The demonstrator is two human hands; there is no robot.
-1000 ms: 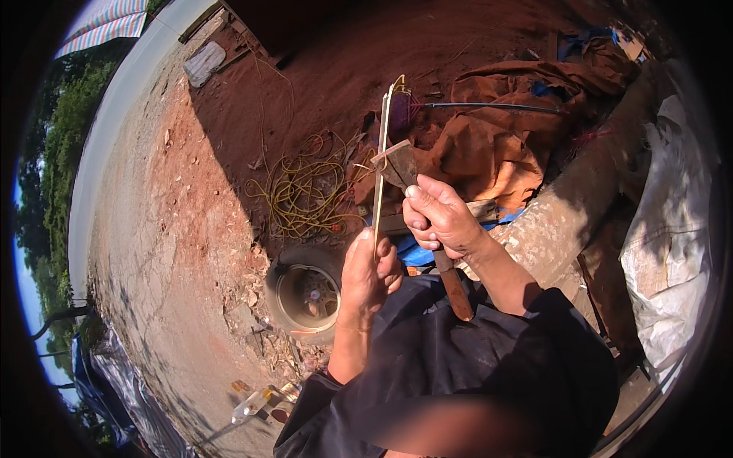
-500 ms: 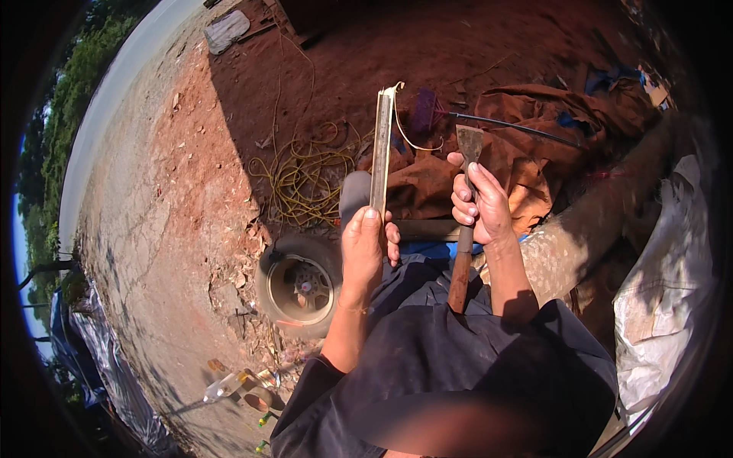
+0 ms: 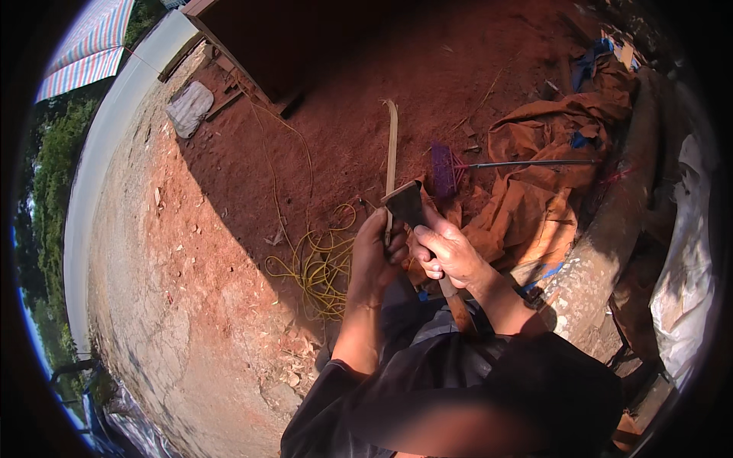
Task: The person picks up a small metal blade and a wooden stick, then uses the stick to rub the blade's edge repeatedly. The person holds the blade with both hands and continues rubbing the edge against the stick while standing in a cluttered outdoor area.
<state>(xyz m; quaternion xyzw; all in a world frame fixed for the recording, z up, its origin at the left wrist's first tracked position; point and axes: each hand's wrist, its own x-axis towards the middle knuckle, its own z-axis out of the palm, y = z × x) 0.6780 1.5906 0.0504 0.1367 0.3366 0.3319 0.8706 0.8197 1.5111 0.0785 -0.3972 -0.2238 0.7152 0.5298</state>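
My left hand (image 3: 373,243) is closed around the lower part of a narrow, pale strip of wood (image 3: 392,145), which stands up and away from me. A thin end of the strip comes out below my fingers. In my right hand (image 3: 449,252) is a chisel with a wide, dark metal blade (image 3: 405,203) and a brown wooden handle (image 3: 459,309) pointing back toward my body. The blade's edge meets or crosses the strip just above my left hand; whether it cuts in cannot be made out.
Beyond my left hand lies a tangle of yellow cord (image 3: 317,275) on red soil. A purple rake (image 3: 444,169) and crumpled orange-brown sheeting (image 3: 527,210) are ahead to the right. A thick log (image 3: 599,259) and a white sack (image 3: 683,282) flank my right side.
My right hand has brought the chisel leftward, its blade from upright to tilted against the strip. The strip has turned in my left hand. The view has shifted, and the wheel is out of sight.
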